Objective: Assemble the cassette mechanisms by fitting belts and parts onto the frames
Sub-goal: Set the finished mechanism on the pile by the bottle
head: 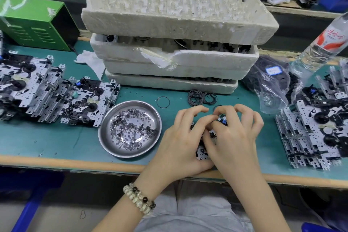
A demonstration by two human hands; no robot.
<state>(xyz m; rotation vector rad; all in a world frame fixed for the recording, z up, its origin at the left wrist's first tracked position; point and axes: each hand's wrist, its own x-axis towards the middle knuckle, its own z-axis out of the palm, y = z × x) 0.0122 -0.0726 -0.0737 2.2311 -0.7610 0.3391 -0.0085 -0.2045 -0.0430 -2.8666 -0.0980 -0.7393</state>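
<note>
My left hand (179, 137) and right hand (235, 133) grip one frame (201, 152), mostly hidden. Three trays (169, 23) stand far, one dish (105, 143) left.

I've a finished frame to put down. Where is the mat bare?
Widest bare mat: front left, between the left frame stack, the steel dish and the table edge. A narrower strip between the right hand and the right stack. Crowded by the belts.

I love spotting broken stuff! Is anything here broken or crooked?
Yes. The middle foam tray has a torn front edge, with a flap peeling off. The top foam tray sits crooked on the stack, overhanging it on the right.
</note>
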